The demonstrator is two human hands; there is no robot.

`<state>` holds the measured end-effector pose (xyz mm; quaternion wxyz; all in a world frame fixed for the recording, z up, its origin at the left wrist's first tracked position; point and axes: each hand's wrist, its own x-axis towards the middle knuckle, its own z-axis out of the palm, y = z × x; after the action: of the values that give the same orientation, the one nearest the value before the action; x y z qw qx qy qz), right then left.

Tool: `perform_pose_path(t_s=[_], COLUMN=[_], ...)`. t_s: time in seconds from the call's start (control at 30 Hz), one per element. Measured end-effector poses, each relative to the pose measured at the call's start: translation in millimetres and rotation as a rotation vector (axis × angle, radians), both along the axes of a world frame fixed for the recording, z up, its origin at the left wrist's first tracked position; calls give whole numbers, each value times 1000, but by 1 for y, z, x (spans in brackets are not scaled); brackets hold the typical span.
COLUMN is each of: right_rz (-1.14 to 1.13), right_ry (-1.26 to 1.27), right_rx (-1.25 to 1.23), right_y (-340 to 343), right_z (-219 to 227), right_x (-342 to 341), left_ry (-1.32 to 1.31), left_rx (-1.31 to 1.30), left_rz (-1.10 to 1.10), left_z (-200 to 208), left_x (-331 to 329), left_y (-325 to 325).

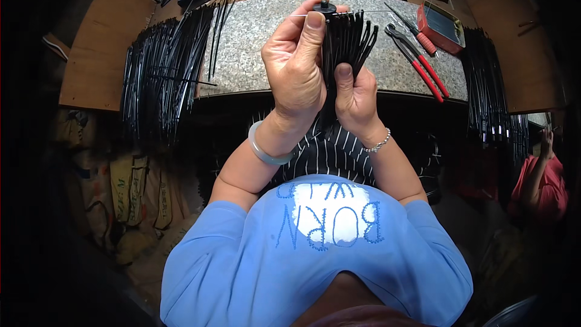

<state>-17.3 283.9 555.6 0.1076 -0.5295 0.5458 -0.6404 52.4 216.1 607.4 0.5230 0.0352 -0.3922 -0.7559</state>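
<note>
My left hand [293, 66] pinches a small round black hub [325, 7] with a short stub on top, raised over the near part of the stone slab. A thin wire [378, 11] sticks out sideways at the hub, and the looped ends of several black umbrella ribs [348, 36] line up along it. Below, my right hand [357, 94] is closed round the bunch of ribs, thumb on the near side. The ribs' lower ends drop into the dark over my lap. Whether the wire runs through every loop is too small to tell.
The speckled stone slab [242, 42] lies on a wooden table [91, 60]. Piles of black ribs [163, 66] hang over its edge left and right. Red-handled pliers [417, 63], a red-handled tool [423, 39] and a red tin [440, 27] lie right. Another person [538, 181] sits far right.
</note>
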Motion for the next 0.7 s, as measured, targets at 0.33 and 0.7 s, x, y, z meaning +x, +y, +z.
perform_pose_path(t_s=[0.33, 0.7], right_rz=[81, -227], right_ry=[-76, 130], right_rx=[16, 68], right_y=[-6, -8], right_z=[-5, -6], right_x=[-2, 6], left_ry=[-85, -274], left_rx=[-43, -365], left_rz=[-194, 402], left_z=[-2, -8], left_x=[6, -7], left_y=[-13, -2])
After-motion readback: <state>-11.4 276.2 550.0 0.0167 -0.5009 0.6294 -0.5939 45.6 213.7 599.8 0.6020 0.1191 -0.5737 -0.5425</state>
